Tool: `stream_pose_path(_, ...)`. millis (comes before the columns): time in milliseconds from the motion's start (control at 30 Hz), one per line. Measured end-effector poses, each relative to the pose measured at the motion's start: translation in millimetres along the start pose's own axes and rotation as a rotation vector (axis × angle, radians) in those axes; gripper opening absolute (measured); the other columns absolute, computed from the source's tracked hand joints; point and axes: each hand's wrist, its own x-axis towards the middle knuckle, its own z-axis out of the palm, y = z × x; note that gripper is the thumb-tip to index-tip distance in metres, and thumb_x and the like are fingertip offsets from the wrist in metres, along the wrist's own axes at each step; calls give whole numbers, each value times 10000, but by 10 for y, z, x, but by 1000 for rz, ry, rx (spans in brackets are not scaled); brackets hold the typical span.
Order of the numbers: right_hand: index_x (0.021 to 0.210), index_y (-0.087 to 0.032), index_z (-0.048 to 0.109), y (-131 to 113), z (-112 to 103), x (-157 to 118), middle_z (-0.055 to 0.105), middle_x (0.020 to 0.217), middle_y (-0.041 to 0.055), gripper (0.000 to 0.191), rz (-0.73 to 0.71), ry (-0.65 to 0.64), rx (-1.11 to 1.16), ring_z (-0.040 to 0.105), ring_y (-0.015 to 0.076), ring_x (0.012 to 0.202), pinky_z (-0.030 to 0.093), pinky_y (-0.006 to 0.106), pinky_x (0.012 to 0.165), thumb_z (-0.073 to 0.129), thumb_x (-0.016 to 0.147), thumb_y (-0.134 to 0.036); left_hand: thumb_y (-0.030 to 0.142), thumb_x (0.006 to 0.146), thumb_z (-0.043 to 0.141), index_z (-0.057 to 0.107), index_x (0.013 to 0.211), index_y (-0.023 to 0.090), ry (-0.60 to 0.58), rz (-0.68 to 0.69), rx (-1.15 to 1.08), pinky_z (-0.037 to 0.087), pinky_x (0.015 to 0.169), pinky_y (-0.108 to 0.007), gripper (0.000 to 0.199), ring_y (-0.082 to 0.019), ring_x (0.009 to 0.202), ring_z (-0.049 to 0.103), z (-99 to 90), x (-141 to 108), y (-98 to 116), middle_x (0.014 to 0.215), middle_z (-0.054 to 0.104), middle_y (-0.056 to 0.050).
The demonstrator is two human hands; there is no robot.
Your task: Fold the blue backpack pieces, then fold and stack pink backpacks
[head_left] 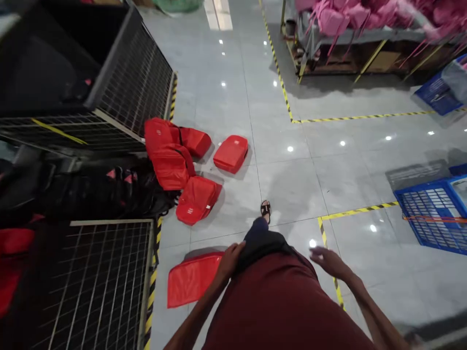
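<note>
My left hand (230,256) hangs against my dark trousers (260,248) at the left hip. Its fingers look bent, and part of them is hidden by the cloth, so whether they grip it is unclear. Out to the right, my right hand (329,262) is held in the air, slightly blurred, fingers stretched and nothing in them. Beside my left forearm a red bag (193,279) lies flat on the floor. Further ahead are a red backpack (168,163), another red bag (199,199) and a separate boxy red bag (231,153), none of them touched by a hand.
Wire-mesh cages (105,282) stand on the left, with black bags (83,194) heaped between them. A blue plastic crate (434,214) is at the right. Pink bags (350,17) cover a table at the upper right. Yellow-black tape (323,231) marks the shiny floor.
</note>
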Motion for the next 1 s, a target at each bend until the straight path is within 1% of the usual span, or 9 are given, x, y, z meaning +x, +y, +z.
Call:
stream_pose_path(100,1382,-297,767,-703,-303,748,809,1279,101,491,-139,29,284,762,310,1205,615,501,1071,593,1049,-613,684,1037,429,540,741,253,-8,-20,32,500,758,-366,534,-271,856,681,-291,602,537,802,681,-21)
stream_pose_path(200,1526,-321,681,-1272,-590,1231,752,1370,89,603,-183,-34,294,721,283,1228,593,474,1110,708,1008,-628,709,1006,415,550,770,265,-51,9,109,484,763,-365,521,-284,878,684,-552,1184,1188,855,717,-42)
stream_pose_path(300,1586,-354,632,-1530,-882,1552,721,1390,79,665,-135,-30,233,698,273,1211,582,484,1113,760,983,-605,678,1020,397,599,813,263,-117,34,182,507,821,-378,506,-300,928,697,-722,1695,1747,932,753,-68)
stream_pose_path(367,1547,-363,668,-1601,-1083,1801,705,1393,72,590,-129,9,250,688,266,1219,582,471,1110,740,1001,-576,645,1038,382,657,870,260,-201,53,231,525,881,-394,502,-315,988,712,-810,2062,2050,1006,777,-86)
stream_pose_path(533,1336,-329,799,-1915,-1650,2759,687,1385,77,389,-119,128,244,703,249,1143,599,436,1059,766,988,-498,544,1036,436,743,967,255,-355,81,280,524,1004,-413,427,-335,1096,724,-1143,3137,2744,1142,812,-109)
stream_pose_path(700,1397,-359,765,-2501,-2463,3880,733,1338,46,360,-278,78,260,691,238,1233,563,405,1103,709,1044,-404,621,1048,463,732,1187,253,-266,254,225,527,1019,-427,476,-323,1110,715,-1634,4018,3792,1193,802,-109)
stream_pose_path(833,1376,-342,773,-3042,-3248,4667,735,1220,53,339,-380,46,121,696,239,1125,569,400,1027,718,1052,-426,693,1076,422,757,1273,238,-349,372,78,504,1116,-418,599,-323,1237,692,-1931,4511,4728,1329,779,-112)
stream_pose_path(900,1447,-337,725,-3304,-3630,5016,723,1152,50,421,-386,-1,21,686,237,1032,574,401,973,740,1039,-440,702,1075,419,757,1337,235,-373,371,41,481,1178,-422,633,-332,1315,668,-2055,4777,5055,1408,757,-108)
stream_pose_path(1000,1549,-343,630,-3654,-4132,5513,705,1141,42,522,-388,-104,-80,674,230,995,565,389,939,733,1043,-417,725,1077,413,735,1422,254,-374,340,-29,430,1259,-416,667,-321,1405,628,-2249,5216,5347,1494,725,-84)
